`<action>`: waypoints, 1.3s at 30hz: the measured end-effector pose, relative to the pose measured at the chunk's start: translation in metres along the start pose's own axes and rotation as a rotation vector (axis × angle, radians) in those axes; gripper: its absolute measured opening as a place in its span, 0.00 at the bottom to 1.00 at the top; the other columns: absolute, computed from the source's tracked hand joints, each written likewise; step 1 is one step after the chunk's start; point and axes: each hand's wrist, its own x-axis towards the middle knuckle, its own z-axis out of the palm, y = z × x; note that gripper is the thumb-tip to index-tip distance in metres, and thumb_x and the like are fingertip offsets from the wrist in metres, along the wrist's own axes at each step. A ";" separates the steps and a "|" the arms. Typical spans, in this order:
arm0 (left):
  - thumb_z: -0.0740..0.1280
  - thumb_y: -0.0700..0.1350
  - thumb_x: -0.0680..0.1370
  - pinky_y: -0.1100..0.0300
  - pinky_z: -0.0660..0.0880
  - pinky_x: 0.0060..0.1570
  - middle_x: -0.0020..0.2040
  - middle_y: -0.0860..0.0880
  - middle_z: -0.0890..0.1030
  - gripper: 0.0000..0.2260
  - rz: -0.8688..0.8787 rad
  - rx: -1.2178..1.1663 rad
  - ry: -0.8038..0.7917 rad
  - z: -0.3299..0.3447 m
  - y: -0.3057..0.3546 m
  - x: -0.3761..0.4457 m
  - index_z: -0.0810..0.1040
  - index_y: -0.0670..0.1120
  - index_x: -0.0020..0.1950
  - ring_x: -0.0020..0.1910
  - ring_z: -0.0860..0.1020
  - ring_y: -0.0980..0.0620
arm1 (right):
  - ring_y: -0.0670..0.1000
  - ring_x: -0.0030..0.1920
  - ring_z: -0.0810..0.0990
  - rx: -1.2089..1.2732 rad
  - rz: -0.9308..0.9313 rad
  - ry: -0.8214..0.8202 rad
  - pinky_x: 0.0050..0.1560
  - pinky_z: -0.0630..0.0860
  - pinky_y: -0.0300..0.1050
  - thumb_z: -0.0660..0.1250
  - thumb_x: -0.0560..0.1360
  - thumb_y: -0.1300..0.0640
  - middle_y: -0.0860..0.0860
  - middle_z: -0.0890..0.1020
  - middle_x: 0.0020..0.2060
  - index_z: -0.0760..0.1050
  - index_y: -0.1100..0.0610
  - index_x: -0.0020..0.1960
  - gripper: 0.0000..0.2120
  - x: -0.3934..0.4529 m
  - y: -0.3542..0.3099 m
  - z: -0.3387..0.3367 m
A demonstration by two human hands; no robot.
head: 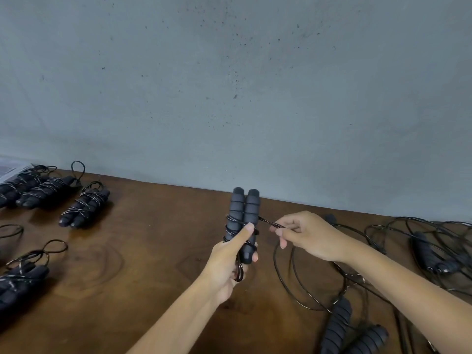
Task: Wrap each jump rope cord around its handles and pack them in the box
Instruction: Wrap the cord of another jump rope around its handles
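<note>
My left hand (229, 259) grips a pair of dark foam jump rope handles (244, 208), held upright side by side above the wooden table (143, 251). A few turns of thin black cord circle the lower half of the handles, under my thumb. My right hand (306, 236) pinches the cord (267, 222) just right of the handles, drawn taut. The loose remainder of that cord (286, 279) hangs in big loops below my right hand. No box is clearly in view.
Several wrapped jump ropes (85, 206) lie at the left of the table. Unwrapped ropes lie tangled at the right (434, 251), with more loose handles (337, 325) at the lower right. A grey wall (229, 85) backs the table. Something pale (12, 168) sits at the far left edge.
</note>
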 end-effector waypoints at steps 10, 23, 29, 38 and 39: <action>0.78 0.58 0.73 0.64 0.59 0.20 0.38 0.41 0.79 0.22 0.012 -0.094 0.245 -0.013 0.008 0.012 0.81 0.43 0.54 0.19 0.60 0.55 | 0.33 0.47 0.81 -0.048 0.019 0.133 0.55 0.73 0.37 0.65 0.82 0.55 0.40 0.86 0.39 0.83 0.49 0.48 0.08 -0.012 -0.020 -0.014; 0.79 0.57 0.74 0.59 0.69 0.36 0.36 0.44 0.82 0.18 0.130 0.219 0.388 -0.013 0.027 0.022 0.82 0.42 0.47 0.27 0.79 0.55 | 0.45 0.51 0.79 -0.492 -0.165 0.229 0.55 0.78 0.50 0.61 0.83 0.57 0.41 0.84 0.50 0.81 0.48 0.60 0.11 0.006 -0.068 -0.024; 0.79 0.57 0.72 0.56 0.76 0.45 0.34 0.48 0.79 0.21 0.162 0.314 0.285 -0.019 0.035 0.031 0.87 0.40 0.52 0.31 0.81 0.50 | 0.53 0.53 0.80 -0.733 -0.237 0.166 0.53 0.78 0.52 0.59 0.84 0.60 0.46 0.81 0.52 0.78 0.52 0.61 0.11 0.018 -0.093 -0.031; 0.78 0.59 0.73 0.61 0.73 0.39 0.30 0.53 0.78 0.16 0.197 0.766 0.145 -0.018 0.064 0.024 0.78 0.49 0.39 0.31 0.82 0.52 | 0.52 0.49 0.80 -1.016 -0.355 0.140 0.45 0.73 0.47 0.60 0.85 0.54 0.45 0.82 0.51 0.78 0.51 0.59 0.08 0.040 -0.117 -0.059; 0.78 0.59 0.73 0.61 0.73 0.39 0.30 0.53 0.78 0.17 0.198 0.800 0.134 -0.017 0.068 0.022 0.77 0.49 0.38 0.31 0.81 0.52 | 0.52 0.49 0.80 -1.022 -0.359 0.141 0.45 0.72 0.46 0.60 0.85 0.52 0.45 0.82 0.51 0.78 0.51 0.59 0.09 0.041 -0.119 -0.062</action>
